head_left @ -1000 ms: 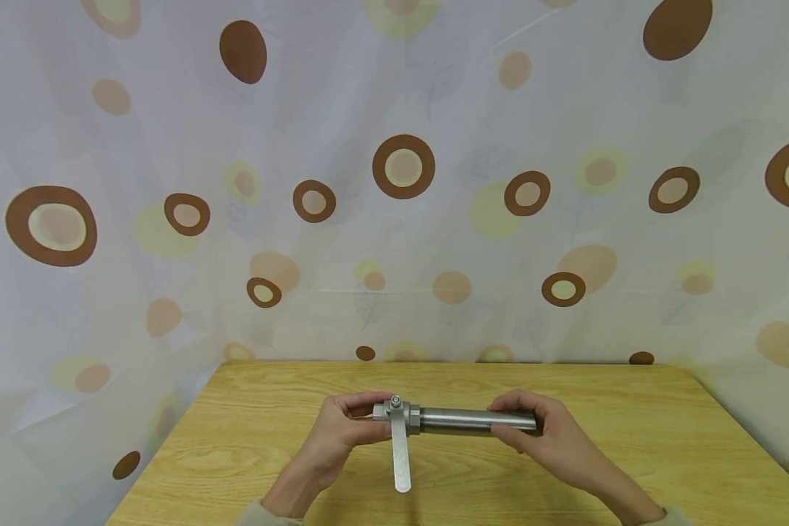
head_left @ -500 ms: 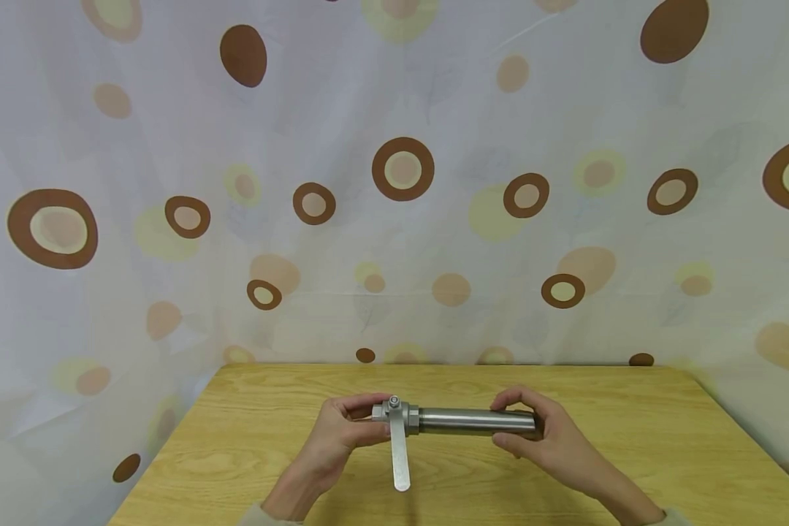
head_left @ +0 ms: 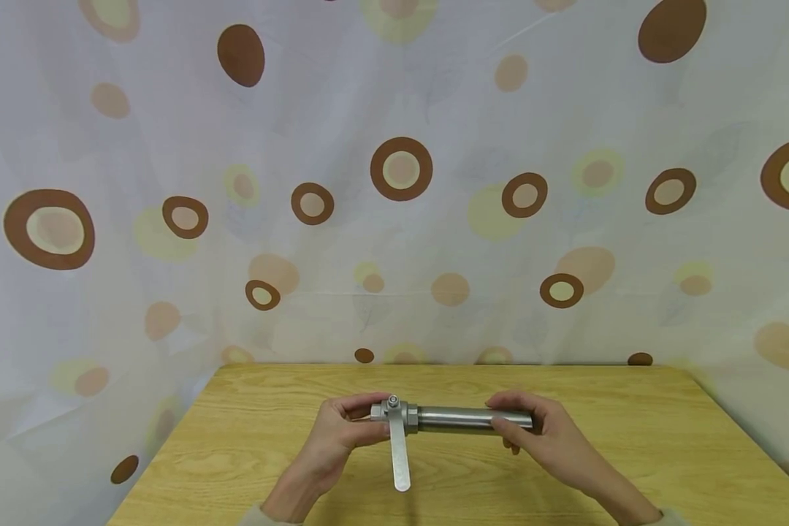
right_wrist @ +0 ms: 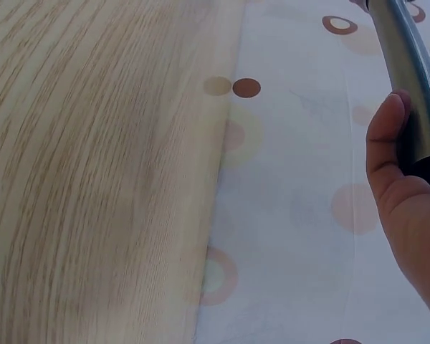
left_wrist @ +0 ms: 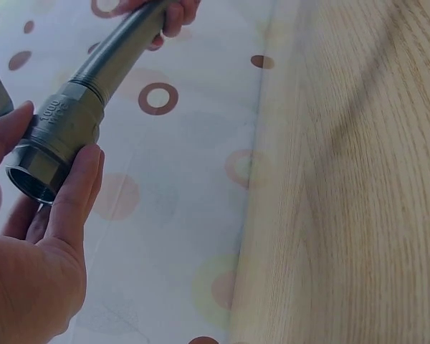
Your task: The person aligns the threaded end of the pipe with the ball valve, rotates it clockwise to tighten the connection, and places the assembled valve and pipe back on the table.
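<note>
A steel ball valve (head_left: 404, 415) with a flat lever handle (head_left: 400, 460) is joined to a straight metal pipe (head_left: 456, 418). Both are held level above the table. My left hand (head_left: 332, 442) grips the valve body at its free end, thumb on the near side and fingers behind. Seen from the left wrist, that end of the valve (left_wrist: 54, 136) is an open threaded socket, with raised lettering on the body. Around the pipe's far right end, my right hand (head_left: 552, 438) curls its thumb and fingers. The pipe's open end (right_wrist: 424, 161) shows in the right wrist view.
A wooden table (head_left: 269, 387) lies below the hands. Behind it and to both sides hangs a pale curtain (head_left: 447, 241) with brown, peach and yellow spots and rings.
The right thumb and fingers lift slightly off the pipe, then settle on it again, the thumb now higher on the near side. The left hand, valve and lever barely move.
</note>
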`<state>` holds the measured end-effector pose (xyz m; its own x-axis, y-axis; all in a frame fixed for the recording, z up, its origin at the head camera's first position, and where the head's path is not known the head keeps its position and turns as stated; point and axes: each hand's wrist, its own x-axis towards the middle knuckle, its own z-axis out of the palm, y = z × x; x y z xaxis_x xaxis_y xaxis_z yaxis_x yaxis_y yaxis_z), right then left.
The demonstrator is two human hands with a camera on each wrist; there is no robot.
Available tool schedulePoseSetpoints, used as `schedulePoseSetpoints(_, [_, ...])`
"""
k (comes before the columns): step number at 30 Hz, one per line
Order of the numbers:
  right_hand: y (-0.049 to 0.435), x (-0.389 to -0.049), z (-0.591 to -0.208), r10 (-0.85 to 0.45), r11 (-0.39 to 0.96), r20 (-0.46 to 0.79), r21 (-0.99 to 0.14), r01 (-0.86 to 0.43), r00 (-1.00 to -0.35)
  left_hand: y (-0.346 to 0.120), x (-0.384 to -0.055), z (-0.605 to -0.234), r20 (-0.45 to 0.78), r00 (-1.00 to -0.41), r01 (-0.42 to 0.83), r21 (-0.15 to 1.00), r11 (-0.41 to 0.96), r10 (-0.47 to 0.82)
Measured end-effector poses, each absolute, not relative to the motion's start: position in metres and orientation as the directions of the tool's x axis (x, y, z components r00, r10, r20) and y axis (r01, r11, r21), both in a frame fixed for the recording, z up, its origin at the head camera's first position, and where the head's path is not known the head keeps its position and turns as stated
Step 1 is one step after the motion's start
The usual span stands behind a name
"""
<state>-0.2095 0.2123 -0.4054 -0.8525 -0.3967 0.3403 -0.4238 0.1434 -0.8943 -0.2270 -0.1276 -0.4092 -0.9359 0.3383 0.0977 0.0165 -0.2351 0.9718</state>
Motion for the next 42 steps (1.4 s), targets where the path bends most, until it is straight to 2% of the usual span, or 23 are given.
schedulePoseSetpoints(8, [0.2139, -0.2103, -0.4097, -0.441, 0.038, 0.427, -0.87, -0.492, -0.789, -0.1277, -0.2263, -0.4074, 0.11, -0.936, 0.028, 0.971, -0.239, 0.335])
schedulePoseSetpoints(21, [0.2107, -0.2087, -0.4075, -0.404, 0.171, 0.337, -0.885, -0.433, -0.85, -0.1274, -0.2243, -0.4102, 0.093, -0.941, 0.012, 0.97, -0.243, 0.325])
schedulePoseSetpoints(27, [0.2069, -0.2096, -0.4085, -0.393, 0.146, 0.364, -0.882, -0.448, -0.845, -0.1274, -0.2249, -0.4095, 0.105, -0.941, 0.023, 0.968, -0.249, 0.321])
schedulePoseSetpoints(34, [0.21, -0.2097, -0.409, -0.427, 0.086, 0.426, -0.859, -0.505, -0.798, -0.128, -0.2262, -0.4088, 0.103, -0.943, 0.019, 0.966, -0.256, 0.318])
schedulePoseSetpoints(42, [0.2111, -0.212, -0.4077, -0.407, 0.16, 0.375, -0.868, -0.469, -0.833, -0.1284, -0.226, -0.4104, 0.099, -0.94, 0.012, 0.965, -0.262, 0.325])
